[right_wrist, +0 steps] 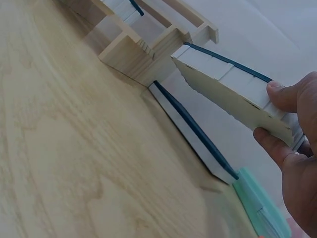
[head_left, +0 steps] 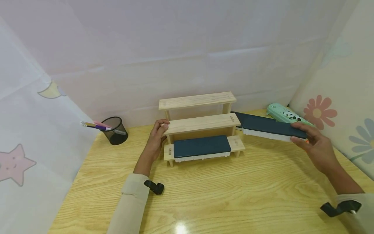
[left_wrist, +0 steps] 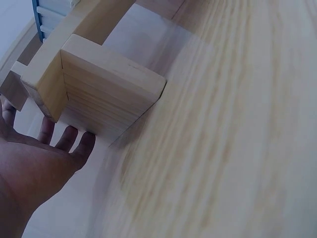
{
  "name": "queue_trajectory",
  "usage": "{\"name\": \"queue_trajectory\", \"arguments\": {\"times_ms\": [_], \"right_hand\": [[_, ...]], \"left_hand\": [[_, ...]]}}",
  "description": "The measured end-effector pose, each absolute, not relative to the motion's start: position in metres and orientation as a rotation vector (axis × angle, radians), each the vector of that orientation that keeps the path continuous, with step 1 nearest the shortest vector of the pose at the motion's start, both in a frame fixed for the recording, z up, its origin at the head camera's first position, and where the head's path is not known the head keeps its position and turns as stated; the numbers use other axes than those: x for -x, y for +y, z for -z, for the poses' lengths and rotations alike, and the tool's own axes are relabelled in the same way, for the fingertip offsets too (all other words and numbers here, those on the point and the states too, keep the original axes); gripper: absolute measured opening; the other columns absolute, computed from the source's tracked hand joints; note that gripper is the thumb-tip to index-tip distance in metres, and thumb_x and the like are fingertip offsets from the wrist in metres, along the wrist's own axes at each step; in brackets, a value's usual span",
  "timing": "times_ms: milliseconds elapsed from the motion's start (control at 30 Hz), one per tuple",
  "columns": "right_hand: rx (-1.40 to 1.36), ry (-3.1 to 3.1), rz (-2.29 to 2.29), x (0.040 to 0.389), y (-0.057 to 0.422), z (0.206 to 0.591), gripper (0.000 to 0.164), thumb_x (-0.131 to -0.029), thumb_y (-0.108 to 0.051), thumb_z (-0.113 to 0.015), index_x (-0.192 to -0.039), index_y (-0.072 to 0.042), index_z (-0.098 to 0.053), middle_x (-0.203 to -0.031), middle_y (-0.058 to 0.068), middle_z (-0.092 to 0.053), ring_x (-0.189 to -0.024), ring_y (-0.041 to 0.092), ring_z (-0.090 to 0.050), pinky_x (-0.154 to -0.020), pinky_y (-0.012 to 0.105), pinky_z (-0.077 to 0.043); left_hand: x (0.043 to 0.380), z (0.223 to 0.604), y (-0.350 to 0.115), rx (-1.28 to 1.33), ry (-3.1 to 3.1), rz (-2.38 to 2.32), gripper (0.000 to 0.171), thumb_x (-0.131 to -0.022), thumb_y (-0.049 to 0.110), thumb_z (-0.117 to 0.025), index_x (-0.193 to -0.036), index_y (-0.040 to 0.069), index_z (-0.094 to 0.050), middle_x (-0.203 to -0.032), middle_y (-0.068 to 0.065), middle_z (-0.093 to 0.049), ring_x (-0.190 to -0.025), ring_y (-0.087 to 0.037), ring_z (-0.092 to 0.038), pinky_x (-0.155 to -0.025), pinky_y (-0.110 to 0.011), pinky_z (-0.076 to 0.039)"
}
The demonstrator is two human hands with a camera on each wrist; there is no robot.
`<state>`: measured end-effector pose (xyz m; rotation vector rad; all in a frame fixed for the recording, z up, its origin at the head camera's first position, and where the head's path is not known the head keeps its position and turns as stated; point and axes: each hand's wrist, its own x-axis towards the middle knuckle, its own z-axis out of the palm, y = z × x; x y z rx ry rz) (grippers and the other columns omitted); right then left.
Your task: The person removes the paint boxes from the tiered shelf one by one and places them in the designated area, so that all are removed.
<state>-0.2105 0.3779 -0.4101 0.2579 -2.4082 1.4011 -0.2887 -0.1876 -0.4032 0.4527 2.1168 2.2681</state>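
Observation:
A three-tier wooden step shelf [head_left: 201, 123] stands on the table. My left hand [head_left: 157, 136] holds the left end of its middle step, thumb on top; in the left wrist view, that hand [left_wrist: 44, 158] has its fingertips by the side panel. On the lowest step lies a white box with a dark blue lid [head_left: 201, 146]. My right hand [head_left: 317, 149] pinches the right end of a similar blue-lidded white box [head_left: 271, 126], raised above the table right of the shelf. In the right wrist view, its pale underside [right_wrist: 223, 96] shows, thumb on one face and fingers below.
Another blue-lidded box [right_wrist: 193, 131] lies on the table beneath the raised one, next to the shelf. Beyond it is a mint-green panda pencil case [head_left: 284, 112]. A black mesh pen cup [head_left: 118, 138] with pens stands at left. Fabric-covered walls [head_left: 187, 58] border the table [head_left: 222, 195].

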Motion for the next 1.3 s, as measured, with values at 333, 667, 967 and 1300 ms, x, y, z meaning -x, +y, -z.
{"name": "queue_trajectory", "arguments": {"times_ms": [333, 667, 967, 1300], "right_hand": [[-0.302, -2.46, -1.407, 0.214, 0.374, 0.422, 0.055, -0.097, -0.013, -0.069, -0.149, -0.015, -0.05, -0.15, -0.004, -0.041, -0.132, -0.004, -0.04, -0.092, 0.004, -0.037], [-0.343, -2.504, -1.319, 0.218, 0.371, 0.43, 0.055, -0.097, -0.018, -0.07, -0.149, -0.017, -0.051, -0.149, -0.002, -0.043, -0.136, -0.002, -0.033, -0.099, 0.003, -0.029], [-0.342, -2.572, -1.263, 0.223, 0.367, 0.432, 0.055, -0.097, -0.025, -0.07, -0.148, -0.02, -0.052, -0.152, 0.001, -0.043, -0.138, -0.004, -0.03, -0.099, 0.003, -0.026], [-0.343, -2.642, -1.349, 0.232, 0.364, 0.439, 0.054, -0.096, -0.027, -0.072, -0.146, -0.02, -0.054, -0.155, 0.007, -0.038, -0.136, 0.005, -0.034, -0.088, 0.003, -0.035]], "left_hand": [[0.295, 0.412, -0.19, -0.47, 2.105, -2.274, 0.034, -0.108, 0.033, -0.046, -0.131, 0.008, -0.042, -0.162, -0.011, -0.016, -0.145, -0.028, -0.021, -0.113, -0.063, -0.013], [0.302, 0.419, -0.19, -0.455, 2.127, -2.296, 0.031, -0.106, 0.042, -0.05, -0.126, 0.018, -0.048, -0.157, -0.006, -0.026, -0.137, -0.026, -0.032, -0.112, -0.06, -0.017], [0.301, 0.417, -0.19, -0.465, 2.131, -2.287, 0.031, -0.106, 0.041, -0.049, -0.126, 0.018, -0.047, -0.154, -0.005, -0.027, -0.138, -0.025, -0.03, -0.112, -0.061, -0.016], [0.3, 0.418, -0.19, -0.451, 2.124, -2.285, 0.033, -0.106, 0.04, -0.049, -0.129, 0.016, -0.046, -0.157, -0.002, -0.025, -0.141, -0.025, -0.026, -0.112, -0.061, -0.015]]}}
